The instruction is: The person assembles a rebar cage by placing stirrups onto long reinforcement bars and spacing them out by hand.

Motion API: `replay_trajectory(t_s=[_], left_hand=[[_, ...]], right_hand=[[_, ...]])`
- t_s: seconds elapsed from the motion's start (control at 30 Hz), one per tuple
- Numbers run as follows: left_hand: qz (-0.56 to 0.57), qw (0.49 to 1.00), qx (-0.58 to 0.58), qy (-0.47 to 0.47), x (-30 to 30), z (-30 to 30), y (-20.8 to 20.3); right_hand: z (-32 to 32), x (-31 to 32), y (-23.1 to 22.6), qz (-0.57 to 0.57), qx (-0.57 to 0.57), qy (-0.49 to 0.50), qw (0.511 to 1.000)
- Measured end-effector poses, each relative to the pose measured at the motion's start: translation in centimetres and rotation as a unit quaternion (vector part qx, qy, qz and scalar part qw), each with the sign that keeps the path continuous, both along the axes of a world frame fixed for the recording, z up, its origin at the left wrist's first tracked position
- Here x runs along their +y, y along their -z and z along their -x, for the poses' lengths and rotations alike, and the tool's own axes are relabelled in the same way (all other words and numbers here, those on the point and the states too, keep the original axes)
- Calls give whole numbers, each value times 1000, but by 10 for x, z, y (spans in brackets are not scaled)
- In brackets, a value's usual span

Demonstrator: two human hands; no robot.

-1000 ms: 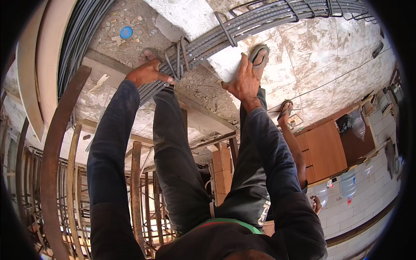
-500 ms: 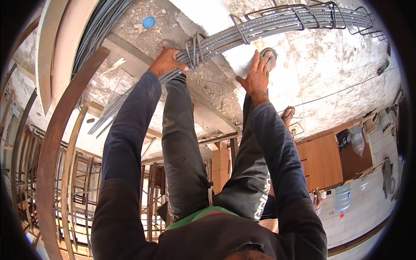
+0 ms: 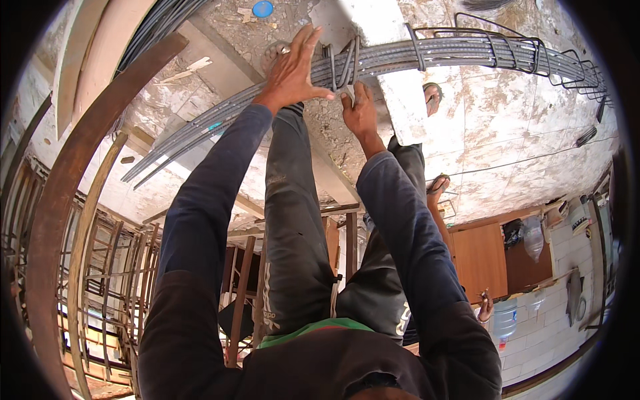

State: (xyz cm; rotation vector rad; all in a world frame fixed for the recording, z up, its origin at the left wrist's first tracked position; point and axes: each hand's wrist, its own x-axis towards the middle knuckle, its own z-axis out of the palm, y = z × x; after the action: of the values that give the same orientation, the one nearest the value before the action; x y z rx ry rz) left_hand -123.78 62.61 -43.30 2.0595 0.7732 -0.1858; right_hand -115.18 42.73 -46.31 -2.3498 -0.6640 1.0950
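A long bundle of ribbed steel rebars (image 3: 387, 60) runs from the lower left to the far right. Several bent steel stirrups (image 3: 345, 63) are bunched around it near the middle. Spread wide, my left hand (image 3: 293, 72) lies over the bars just left of these stirrups, thumb toward them, gripping nothing. My right hand (image 3: 361, 117) is at the stirrups' lower end, fingers curled against the steel; its fingertips are partly hidden. More stirrups (image 3: 497, 48) hang around the bundle farther right. My feet are beyond the hands, the right foot (image 3: 433, 98) just below the bars.
A curved brown beam (image 3: 87, 160) and wooden poles stand at left, above a lower level. A concrete ledge (image 3: 327, 170) crosses under my legs. A blue round lid (image 3: 263, 9) lies on rubble. Another person's foot (image 3: 438, 185) and hand (image 3: 485, 307) show at right, near a wooden cabinet (image 3: 480, 257).
My left hand has let go of the bars and spread its fingers. My right hand has moved left from beside my right foot to the stirrups, fingers curling. The view has shifted.
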Motion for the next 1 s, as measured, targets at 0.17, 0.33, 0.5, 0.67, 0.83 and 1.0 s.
replay_trajectory(t_s=[0.17, 0.33, 0.5, 0.67, 0.83, 1.0], left_hand=[[43, 996, -44, 61, -13, -24, 16], [33, 999, 2, -9, -18, -18, 30], [60, 989, -5, -132, -15, -5, 39], [126, 978, 53, -161, -8, 2, 40], [116, 982, 54, -141, -3, -7, 39], [106, 982, 64, -141, -3, -21, 32]], right_hand=[[-3, 9, 18, 26, 26, -38, 999], [-26, 11, -21, 60, -83, -74, 992], [-49, 23, -42, -10, -159, -139, 977], [-58, 48, -35, -65, -216, -170, 959], [-56, 70, -37, -82, -240, -165, 953], [-52, 66, -46, -24, -189, -173, 966]])
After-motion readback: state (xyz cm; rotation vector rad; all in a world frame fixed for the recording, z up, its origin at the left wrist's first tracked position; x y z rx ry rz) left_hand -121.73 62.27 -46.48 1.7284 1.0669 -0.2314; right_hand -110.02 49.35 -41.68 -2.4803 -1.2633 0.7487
